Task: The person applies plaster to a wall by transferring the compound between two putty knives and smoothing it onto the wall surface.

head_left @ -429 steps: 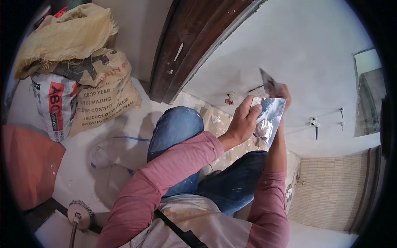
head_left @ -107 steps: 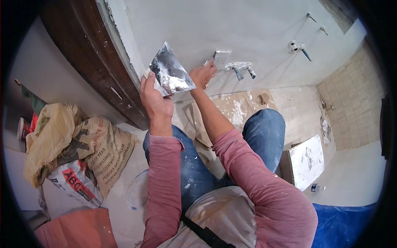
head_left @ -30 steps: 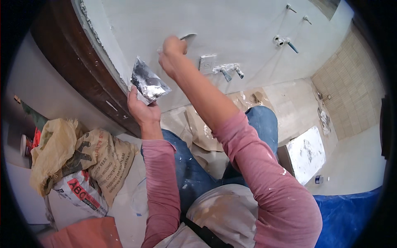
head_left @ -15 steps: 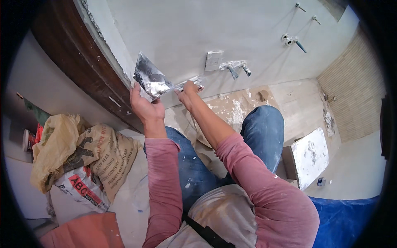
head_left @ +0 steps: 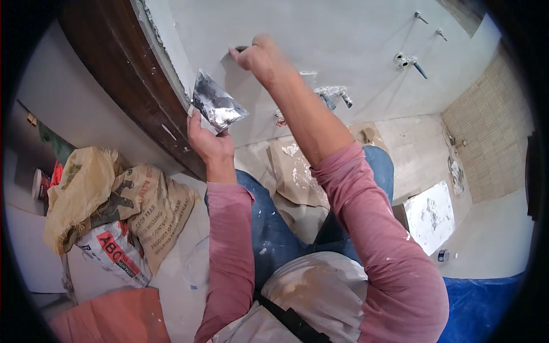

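My left hand (head_left: 208,139) grips a square metal plate (head_left: 209,93) loaded with white paste, beside the trimmed edge left of the wall. My right hand (head_left: 255,60) is raised to the pale wall (head_left: 360,43), closed on a tool (head_left: 241,49), likely a blade, mostly hidden and slightly blurred. Behind my right forearm, white-smeared pipe stubs (head_left: 345,97) stick out, with part of a plate-like fitting and something red low on the wall. More fittings (head_left: 404,60) project at the upper right.
Dark wooden frame (head_left: 114,77) at left; sacks (head_left: 154,208) and orange sheet (head_left: 111,320) lower left. Paper sheeting (head_left: 291,171) covers floor below the wall. At right: white-smeared box (head_left: 429,217), small container (head_left: 443,255), tiled wall (head_left: 486,126), blue sheet (head_left: 480,297).
Since half a second ago my right hand has moved up the wall from beside the plate. My left hand and plate have shifted slightly right.
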Demonstrator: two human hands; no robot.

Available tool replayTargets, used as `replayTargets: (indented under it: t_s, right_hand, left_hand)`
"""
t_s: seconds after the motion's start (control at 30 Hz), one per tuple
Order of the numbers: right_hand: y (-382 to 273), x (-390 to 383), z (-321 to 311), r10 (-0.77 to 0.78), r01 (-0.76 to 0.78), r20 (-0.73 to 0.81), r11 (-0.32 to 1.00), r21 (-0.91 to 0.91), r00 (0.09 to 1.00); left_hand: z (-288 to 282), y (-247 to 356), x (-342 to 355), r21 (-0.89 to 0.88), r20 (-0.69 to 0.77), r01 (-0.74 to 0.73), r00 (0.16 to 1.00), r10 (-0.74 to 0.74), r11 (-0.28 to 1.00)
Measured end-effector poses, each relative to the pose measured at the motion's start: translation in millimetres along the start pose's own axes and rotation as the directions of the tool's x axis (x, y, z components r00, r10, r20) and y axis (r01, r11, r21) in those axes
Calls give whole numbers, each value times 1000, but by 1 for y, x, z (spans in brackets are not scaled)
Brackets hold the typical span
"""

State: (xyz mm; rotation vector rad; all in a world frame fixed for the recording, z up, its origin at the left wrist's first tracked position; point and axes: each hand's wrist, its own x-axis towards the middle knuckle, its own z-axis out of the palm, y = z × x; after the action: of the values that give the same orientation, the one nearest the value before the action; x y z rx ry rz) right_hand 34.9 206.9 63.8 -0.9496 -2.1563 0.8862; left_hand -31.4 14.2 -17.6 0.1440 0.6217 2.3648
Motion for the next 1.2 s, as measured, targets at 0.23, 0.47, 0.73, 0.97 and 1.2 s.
replayTargets:
  t_s: [0.23,0.47,0.73,0.97,1.2]
  right_hand:
    - [-35,-114,-38,368,-113,83,59,992,926]
    - [29,-226,-66,291,31,-175,439,898,940]
    - [31,-256,-72,-551,604,-311,790,104,774]
    - [54,-249,-90,-396,350,-48,857,-379,917]
    - [53,-249,-139,273,-266,46,862,432,961]
  left_hand:
    - [-5,4,-1,-17,-88,13,996,-15,1000]
    - [23,-44,-55,152,7,86,996,-88,985]
    - [28,-72,-80,140,-1,225,974,-227,964]
    - [24,-64,-69,75,4,263,965,-264,962]
    - [23,-53,-57,224,190,305,918,-348,926]
